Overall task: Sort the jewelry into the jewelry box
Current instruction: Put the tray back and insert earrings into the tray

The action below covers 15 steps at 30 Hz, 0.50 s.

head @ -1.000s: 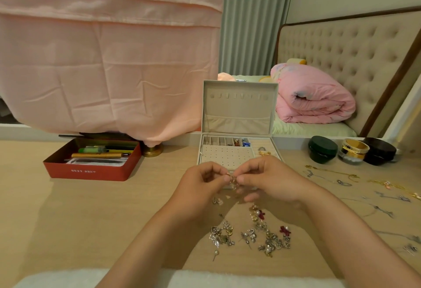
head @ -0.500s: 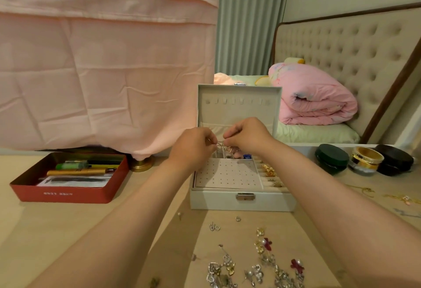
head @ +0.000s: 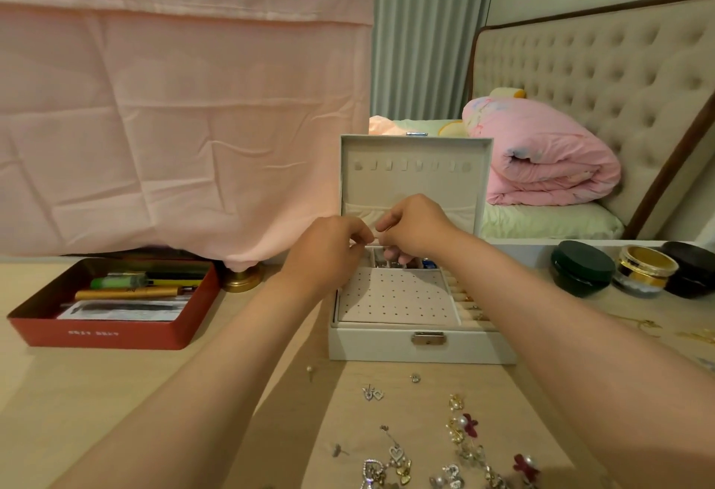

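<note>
Box (head: 387, 345): white, open, sits mid table (head: 116, 392), lid (head: 414, 179) standing straight up at the back. Both arms reach out long over the table, w/ the hands up over the back part of the box. L hand (head: 329, 252) comes in from the left, back of hand up, fingers curled in, thumb + 1st finger pressed tip to tip. R hand (head: 416, 227) is just beside it, a bit higher, knuckles up, fingers bent down. Its lower fingers (head: 394, 254) dip toward the small slots (head: 381, 262) at the back of the box. The 2 hands meet at the fingertips & pinch a tiny piece (head: 381, 241) btwn them. It looks thin like a wire, too small to tell what it is. Pad (head: 394, 299) w/ lots of little holes fills the front of the box, below the hands. More jewelry (head: 460, 430) lies loose on the table in front of the box, btwn the arms. Red tin (head: 108, 334) w/ pens is off to the left. Jars (head: 580, 268) stand to the right, well apart from the hands.
</note>
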{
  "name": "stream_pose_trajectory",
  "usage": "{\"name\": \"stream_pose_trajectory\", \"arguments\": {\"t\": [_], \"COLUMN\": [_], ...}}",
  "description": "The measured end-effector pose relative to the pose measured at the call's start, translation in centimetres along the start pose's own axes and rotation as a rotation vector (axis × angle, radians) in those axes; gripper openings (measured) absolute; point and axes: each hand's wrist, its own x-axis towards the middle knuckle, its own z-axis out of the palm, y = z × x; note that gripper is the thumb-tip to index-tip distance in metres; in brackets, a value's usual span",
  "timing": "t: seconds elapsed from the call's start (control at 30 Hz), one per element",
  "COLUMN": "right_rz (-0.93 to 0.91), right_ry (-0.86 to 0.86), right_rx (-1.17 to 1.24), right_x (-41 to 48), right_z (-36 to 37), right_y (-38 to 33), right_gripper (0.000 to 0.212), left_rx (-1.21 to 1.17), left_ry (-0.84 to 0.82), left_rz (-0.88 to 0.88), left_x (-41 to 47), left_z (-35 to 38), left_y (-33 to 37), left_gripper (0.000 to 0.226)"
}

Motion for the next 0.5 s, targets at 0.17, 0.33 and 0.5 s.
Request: {"name": "stream_pose_trajectory", "arguments": {"t": [0.17,0.33,0.5], "right_rz": [-0.164,-0.269,-0.358], "right_ry": [-0.013,-0.026,0.01], "right_rx": [-0.347,-0.711,-0.814], "right_x": [-0.3,-1.8,-2.1], "right_z": [-0.2,-0.3,-0.3], "right_y": [0.9,1.6,1.5], "right_gripper": [0.021,0.033,0.036], "left_rx": [0.237,0.44,0.474], "left_ry": [-0.06,-0.159,-0.158], "left_rz": [0.159,0.283,0.274], "left_x": [-0.5,-0.5,-0.7], "left_z": [0.8,1.6,2.0], "left_y": [-0.5,-0.9,-1.3], "left_gripper": [0.031,0.042,0.052]}}
